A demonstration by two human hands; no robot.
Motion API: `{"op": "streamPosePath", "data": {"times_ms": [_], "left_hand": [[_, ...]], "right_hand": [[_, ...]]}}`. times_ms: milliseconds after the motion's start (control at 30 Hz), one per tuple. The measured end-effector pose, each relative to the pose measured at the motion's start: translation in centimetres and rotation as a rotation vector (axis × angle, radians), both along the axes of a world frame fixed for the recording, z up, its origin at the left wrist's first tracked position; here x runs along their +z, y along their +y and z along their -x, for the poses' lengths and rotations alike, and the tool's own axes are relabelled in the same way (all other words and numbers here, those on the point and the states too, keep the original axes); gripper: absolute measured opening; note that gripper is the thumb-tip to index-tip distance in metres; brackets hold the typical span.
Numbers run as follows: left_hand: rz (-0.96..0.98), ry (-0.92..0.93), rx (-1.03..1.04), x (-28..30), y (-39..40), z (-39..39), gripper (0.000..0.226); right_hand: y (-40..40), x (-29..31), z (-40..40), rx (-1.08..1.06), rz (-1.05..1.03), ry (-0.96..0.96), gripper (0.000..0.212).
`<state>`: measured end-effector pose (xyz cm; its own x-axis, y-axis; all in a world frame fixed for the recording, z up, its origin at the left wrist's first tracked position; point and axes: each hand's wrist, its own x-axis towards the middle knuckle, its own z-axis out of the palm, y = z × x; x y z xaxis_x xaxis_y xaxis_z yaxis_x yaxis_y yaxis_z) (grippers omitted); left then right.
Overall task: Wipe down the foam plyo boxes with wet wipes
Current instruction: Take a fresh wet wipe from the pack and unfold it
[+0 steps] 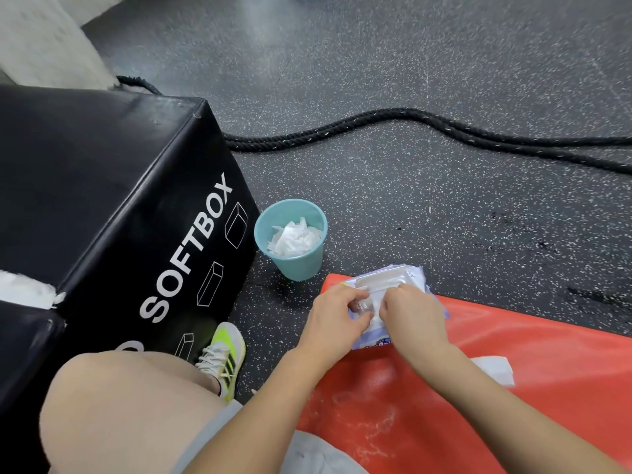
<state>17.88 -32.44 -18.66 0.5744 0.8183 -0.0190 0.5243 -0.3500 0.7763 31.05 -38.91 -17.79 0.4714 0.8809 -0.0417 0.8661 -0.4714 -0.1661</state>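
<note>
Item: wet-wipe pack (393,285), taken as the landmark; it lies on the near corner of an orange mat (513,388), lid end pointing away from the person. Nearest the camera, a bare knee (130,422) and a shoe with yellow-green trim (222,357), both to the near left of the pack. On the pack itself: left hand (337,323), fingers curled at the opening, thumb and forefinger seemingly pinching at the dispensing slot; right hand (413,316), fingers curled down over the pack's right half, gripping or steadying it. Whether a sheet is already caught between the fingertips cannot be told, since the hands cover the opening. Just behind the right forearm, near right of the pack, a loose white sheet (496,369) lies flat on the mat. Just beyond and left of the pack, on the speckled floor (444,200), a teal bin (294,261) stands holding crumpled white wipes (294,237). Left of the bin and almost touching it, a black foam plyo box (102,200) marked SOFTBOX; a second black box (24,354) abuts it on the near left. Farthest from the pack, a black battle rope (410,128) trails across the floor. Step in hand, by judgement: drawing a fresh wipe. The next move calls for holding the pack down while one sheet is pulled clear, then carrying it left to the box faces.
</note>
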Motion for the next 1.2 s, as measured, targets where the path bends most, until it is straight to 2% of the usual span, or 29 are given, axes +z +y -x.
{"op": "streamPosePath", "data": {"times_ms": [100, 133, 200, 233, 300, 433, 533, 633, 800, 900, 1033, 1200], "left_hand": [[-0.004, 0.002, -0.001, -0.1, 0.1, -0.1, 0.032], [-0.005, 0.001, -0.001, -0.1, 0.2, -0.1, 0.033], [-0.012, 0.008, -0.003, -0.1, 0.3, -0.1, 0.034], [-0.012, 0.011, -0.004, -0.1, 0.3, -0.1, 0.035], [0.0, 0.012, -0.001, -0.1, 0.3, -0.1, 0.035], [0.001, -0.011, 0.002, -0.2, 0.3, -0.2, 0.032], [-0.007, 0.001, 0.005, -0.3, 0.2, -0.4, 0.034], [-0.023, 0.018, -0.015, -0.3, 0.0, -0.5, 0.038], [-0.034, 0.028, -0.012, -0.1, 0.3, -0.7, 0.036], [-0.029, 0.033, -0.006, -0.2, 0.3, -0.8, 0.034], [-0.016, 0.03, -0.001, -0.2, 0.3, -0.7, 0.033], [-0.002, 0.053, 0.002, -0.2, 0.2, -0.6, 0.031]], "right_hand": [[0.7, -0.2, 0.0, 0.013, -0.052, -0.05, 0.048], [1.0, 0.5, 0.1, 0.024, -0.018, -0.096, 0.043], [1.4, 1.1, 0.1, 0.086, 0.107, -0.16, 0.015], [1.5, 1.1, 0.0, 0.078, 0.155, -0.134, 0.01], [1.5, 1.0, -0.2, 0.052, 0.199, -0.056, 0.018], [1.3, 0.4, -1.1, 0.03, 0.049, 0.04, 0.016], [0.8, 0.2, -2.3, -0.01, -0.075, 0.298, 0.007], [0.6, 0.4, -3.3, -0.023, -0.109, 0.554, 0.008], [0.6, 1.9, -4.2, -0.011, -0.174, 0.884, 0.022], [0.6, 2.4, -4.3, -0.011, -0.24, 1.019, 0.026], [0.6, 2.4, -4.6, -0.066, -0.35, 1.177, 0.009], [0.4, 2.4, -4.9, -0.072, -0.421, 1.279, 0.01]]}}
